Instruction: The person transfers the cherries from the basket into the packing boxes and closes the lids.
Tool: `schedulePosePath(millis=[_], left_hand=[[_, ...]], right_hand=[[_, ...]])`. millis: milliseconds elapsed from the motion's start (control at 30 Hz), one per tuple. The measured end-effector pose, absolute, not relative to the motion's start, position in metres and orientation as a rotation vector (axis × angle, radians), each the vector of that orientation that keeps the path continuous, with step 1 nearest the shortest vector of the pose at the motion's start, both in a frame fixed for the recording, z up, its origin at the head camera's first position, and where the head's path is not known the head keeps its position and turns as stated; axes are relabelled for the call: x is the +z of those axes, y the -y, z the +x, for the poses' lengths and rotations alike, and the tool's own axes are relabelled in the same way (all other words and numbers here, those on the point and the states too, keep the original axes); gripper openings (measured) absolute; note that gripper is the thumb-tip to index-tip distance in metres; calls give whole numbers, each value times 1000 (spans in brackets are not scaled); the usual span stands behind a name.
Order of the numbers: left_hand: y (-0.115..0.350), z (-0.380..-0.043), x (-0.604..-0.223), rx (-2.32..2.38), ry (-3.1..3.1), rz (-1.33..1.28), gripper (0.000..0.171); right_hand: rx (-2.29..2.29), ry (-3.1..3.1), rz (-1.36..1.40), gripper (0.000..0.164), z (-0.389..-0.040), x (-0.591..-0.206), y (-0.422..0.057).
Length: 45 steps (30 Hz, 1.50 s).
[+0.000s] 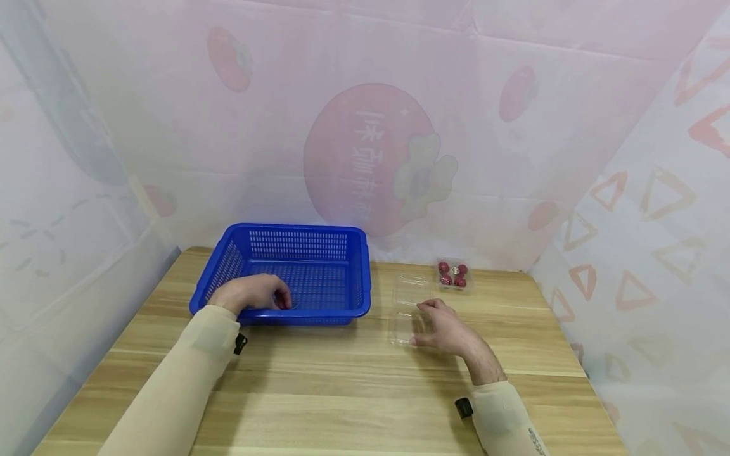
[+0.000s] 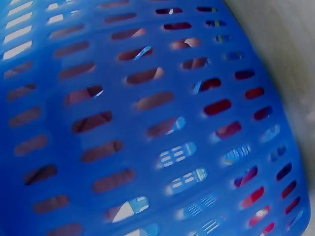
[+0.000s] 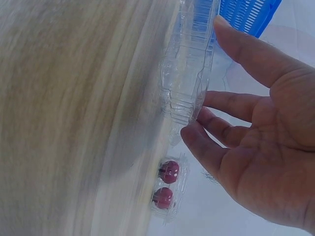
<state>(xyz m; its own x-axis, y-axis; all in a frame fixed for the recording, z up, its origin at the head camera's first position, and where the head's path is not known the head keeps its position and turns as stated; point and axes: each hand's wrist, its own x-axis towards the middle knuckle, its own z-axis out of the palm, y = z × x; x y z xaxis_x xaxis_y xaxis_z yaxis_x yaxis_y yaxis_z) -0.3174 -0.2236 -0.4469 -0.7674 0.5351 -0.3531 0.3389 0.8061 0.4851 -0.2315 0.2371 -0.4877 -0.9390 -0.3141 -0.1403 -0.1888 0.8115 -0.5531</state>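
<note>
In the head view my left hand reaches over the near rim into a blue plastic basket, its fingers bent downward. Dark red shows beside the fingertips, but the rim covers most of what they touch. Through the basket's slots, the left wrist view gives glimpses of red things and parts of the hand. To the right, an open clear plastic clamshell box lies on the table. My right hand holds its near half, thumb at one edge and fingertips at the other.
A second clear box, holding several round dark red fruits, stands at the back right by the wall sheet. The wooden table meets printed cloth walls at the back and sides.
</note>
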Motion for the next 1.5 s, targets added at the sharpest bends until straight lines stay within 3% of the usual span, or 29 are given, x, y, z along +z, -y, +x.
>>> schedulePosePath(millis=[300,733,1500], left_hand=[[219,-316,-443,628,-2537,688,9],[199,-309,-432,765,-2671,711,20],[143,-286,-423,957,-2750,823,21]], right_hand=[[-807,-2773,-397,92,-231,-488,-237],[-811,-2773,-394,90,-230,-487,-237],[-801,-2779,-403,91,-231,-488,-238]])
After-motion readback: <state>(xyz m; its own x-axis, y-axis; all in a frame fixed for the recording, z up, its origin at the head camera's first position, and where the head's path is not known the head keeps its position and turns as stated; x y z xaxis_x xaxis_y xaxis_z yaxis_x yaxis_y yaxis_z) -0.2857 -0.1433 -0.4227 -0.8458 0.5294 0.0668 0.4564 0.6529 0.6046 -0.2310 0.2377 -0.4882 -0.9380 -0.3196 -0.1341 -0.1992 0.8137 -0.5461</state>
